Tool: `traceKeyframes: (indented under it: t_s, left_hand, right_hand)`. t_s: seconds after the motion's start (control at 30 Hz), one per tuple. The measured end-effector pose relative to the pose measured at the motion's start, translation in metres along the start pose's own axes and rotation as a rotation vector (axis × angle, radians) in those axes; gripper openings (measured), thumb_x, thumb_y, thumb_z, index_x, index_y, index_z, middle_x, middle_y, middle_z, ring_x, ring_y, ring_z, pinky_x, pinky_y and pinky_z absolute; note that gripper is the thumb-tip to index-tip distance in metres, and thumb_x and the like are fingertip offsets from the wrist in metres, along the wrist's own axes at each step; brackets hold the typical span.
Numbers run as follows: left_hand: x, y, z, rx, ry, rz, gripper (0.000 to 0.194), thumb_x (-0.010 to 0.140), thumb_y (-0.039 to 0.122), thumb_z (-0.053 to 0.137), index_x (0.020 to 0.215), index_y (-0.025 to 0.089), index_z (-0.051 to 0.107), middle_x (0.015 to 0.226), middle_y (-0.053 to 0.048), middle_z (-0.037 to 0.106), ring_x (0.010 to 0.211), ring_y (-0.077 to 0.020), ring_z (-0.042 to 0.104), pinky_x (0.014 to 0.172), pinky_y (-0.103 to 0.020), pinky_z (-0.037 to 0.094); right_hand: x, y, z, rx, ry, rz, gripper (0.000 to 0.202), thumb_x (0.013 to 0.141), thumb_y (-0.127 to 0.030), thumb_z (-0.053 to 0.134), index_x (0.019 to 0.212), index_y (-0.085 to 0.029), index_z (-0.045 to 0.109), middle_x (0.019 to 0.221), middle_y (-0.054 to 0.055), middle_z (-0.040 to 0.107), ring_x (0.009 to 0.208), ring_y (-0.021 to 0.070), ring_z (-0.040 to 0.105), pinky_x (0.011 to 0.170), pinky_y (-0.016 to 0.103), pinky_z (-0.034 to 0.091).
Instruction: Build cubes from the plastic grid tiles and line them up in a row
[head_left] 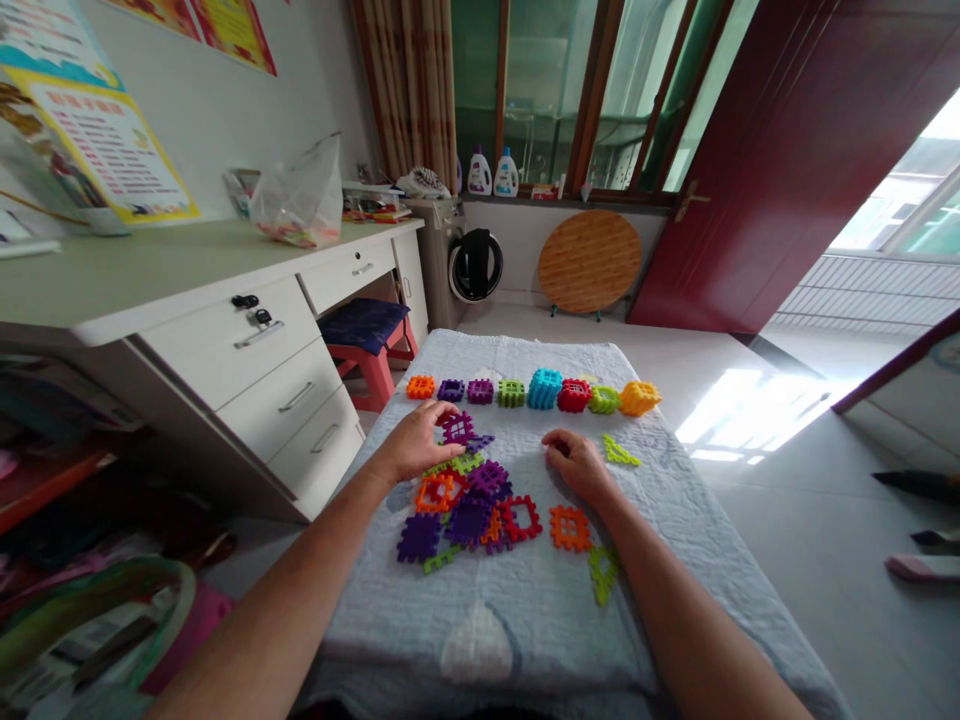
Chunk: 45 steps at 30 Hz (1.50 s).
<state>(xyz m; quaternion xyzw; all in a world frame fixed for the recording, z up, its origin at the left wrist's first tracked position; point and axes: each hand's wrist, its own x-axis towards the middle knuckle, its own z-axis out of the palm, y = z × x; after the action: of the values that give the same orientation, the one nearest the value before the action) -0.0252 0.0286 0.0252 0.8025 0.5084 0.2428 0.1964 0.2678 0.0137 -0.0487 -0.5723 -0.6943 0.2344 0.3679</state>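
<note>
My left hand (418, 440) pinches a purple square piece (458, 428) above the left part of the cloth-covered table (540, 620). Just below it lies a pile of loose flat pieces, among them a dark purple square (418, 538), an orange one (435, 493) and a red frame (521, 518). My right hand (576, 458) rests on the cloth with its fingers curled, and whether anything is in them is hidden. A green triangle (620, 450) lies to its right. Nearer to me are an orange square (570, 528) and another green triangle (602, 574).
Along the table's far side runs a row of several stacks, including a blue one (545, 389) and a yellow one (640, 397). A white desk (225, 270) stands at the left, with a red stool (371, 345) by it. Beyond are a washing machine (442, 260) and a round wooden board (590, 260).
</note>
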Motion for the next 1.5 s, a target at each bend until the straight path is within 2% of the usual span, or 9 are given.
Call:
traceKeyframes:
  t_s: [0.13, 0.3, 0.47, 0.63, 0.8, 0.97, 1.13, 1.3, 1.5]
  left_hand:
    - [0.016, 0.021, 0.018, 0.044, -0.035, 0.105, 0.044, 0.067, 0.028, 0.071, 0.109, 0.02, 0.058, 0.104, -0.006, 0.059, 0.097, -0.0216, 0.059, 0.09, -0.034, 0.046]
    - [0.037, 0.044, 0.044, 0.112, -0.176, 0.217, 0.052, 0.069, 0.021, 0.068, 0.12, 0.019, 0.055, 0.121, -0.009, 0.058, 0.114, -0.0245, 0.053, 0.101, -0.035, 0.039]
    - [0.032, 0.03, 0.038, 0.261, -0.416, 0.255, 0.058, 0.068, 0.002, 0.051, 0.122, 0.023, 0.055, 0.13, -0.004, 0.055, 0.121, -0.0222, 0.046, 0.105, -0.035, 0.033]
    - [0.021, 0.027, 0.033, 0.321, -0.595, 0.315, 0.065, 0.059, 0.002, 0.055, 0.118, 0.029, 0.059, 0.131, 0.001, 0.056, 0.119, -0.0261, 0.043, 0.101, -0.036, 0.036]
    - [0.024, 0.033, 0.036, 0.321, -0.589, 0.347, 0.06, 0.057, 0.008, 0.06, 0.113, 0.028, 0.06, 0.123, 0.001, 0.061, 0.116, -0.0267, 0.044, 0.1, -0.036, 0.036]
    - [0.034, 0.036, 0.036, 0.319, -0.423, 0.341, 0.056, 0.062, 0.013, 0.061, 0.118, 0.018, 0.057, 0.117, -0.007, 0.062, 0.113, -0.0253, 0.049, 0.1, -0.034, 0.037]
    - [0.053, 0.044, 0.056, 0.368, -0.321, 0.325, 0.058, 0.065, 0.011, 0.059, 0.121, 0.021, 0.053, 0.121, -0.007, 0.06, 0.112, -0.024, 0.052, 0.098, -0.033, 0.04]
    - [0.067, 0.048, 0.074, 0.433, -0.39, 0.32, 0.055, 0.066, 0.013, 0.059, 0.12, 0.021, 0.054, 0.121, -0.007, 0.061, 0.113, -0.025, 0.054, 0.097, -0.034, 0.041]
    - [0.072, 0.055, 0.073, 0.414, -0.51, 0.324, 0.074, 0.065, 0.019, 0.064, 0.135, 0.017, 0.041, 0.133, -0.011, 0.054, 0.121, -0.0257, 0.049, 0.101, -0.032, 0.038]
  right_hand:
    - [0.001, 0.001, 0.001, -0.011, 0.003, -0.003, 0.023, 0.073, -0.026, 0.049, 0.086, -0.016, 0.066, 0.061, -0.002, 0.056, 0.057, 0.0125, 0.049, 0.057, 0.023, 0.037]
    - [0.001, 0.0, 0.0, -0.004, 0.002, -0.007, 0.024, 0.073, -0.026, 0.049, 0.085, -0.016, 0.066, 0.062, -0.001, 0.058, 0.056, 0.0122, 0.049, 0.057, 0.023, 0.037]
    - [0.0, -0.004, -0.001, -0.012, -0.003, -0.001, 0.024, 0.073, -0.026, 0.049, 0.085, -0.015, 0.067, 0.062, -0.001, 0.058, 0.056, 0.0122, 0.048, 0.057, 0.023, 0.037]
    - [0.0, -0.007, -0.002, -0.012, -0.004, 0.002, 0.024, 0.073, -0.027, 0.049, 0.084, -0.015, 0.067, 0.062, -0.001, 0.058, 0.056, 0.0123, 0.048, 0.058, 0.023, 0.037]
    - [-0.001, -0.006, -0.002, 0.008, 0.004, 0.004, 0.024, 0.072, -0.026, 0.049, 0.084, -0.015, 0.067, 0.061, -0.001, 0.058, 0.055, 0.0122, 0.047, 0.057, 0.023, 0.037]
    - [0.0, -0.005, -0.001, 0.006, 0.006, 0.001, 0.024, 0.072, -0.025, 0.049, 0.084, -0.016, 0.067, 0.062, -0.001, 0.058, 0.056, 0.0122, 0.048, 0.058, 0.023, 0.037]
    - [0.0, -0.004, -0.001, -0.01, 0.005, 0.0, 0.024, 0.072, -0.023, 0.049, 0.084, -0.015, 0.068, 0.063, -0.001, 0.059, 0.057, 0.0121, 0.048, 0.059, 0.023, 0.037]
    - [0.0, -0.004, -0.001, -0.006, 0.014, -0.01, 0.024, 0.072, -0.023, 0.049, 0.085, -0.015, 0.068, 0.062, -0.001, 0.059, 0.058, 0.0121, 0.049, 0.06, 0.023, 0.038]
    - [0.001, -0.003, -0.001, 0.048, 0.019, 0.009, 0.024, 0.072, -0.024, 0.05, 0.084, -0.015, 0.068, 0.06, -0.002, 0.056, 0.056, 0.0114, 0.046, 0.058, 0.022, 0.037]
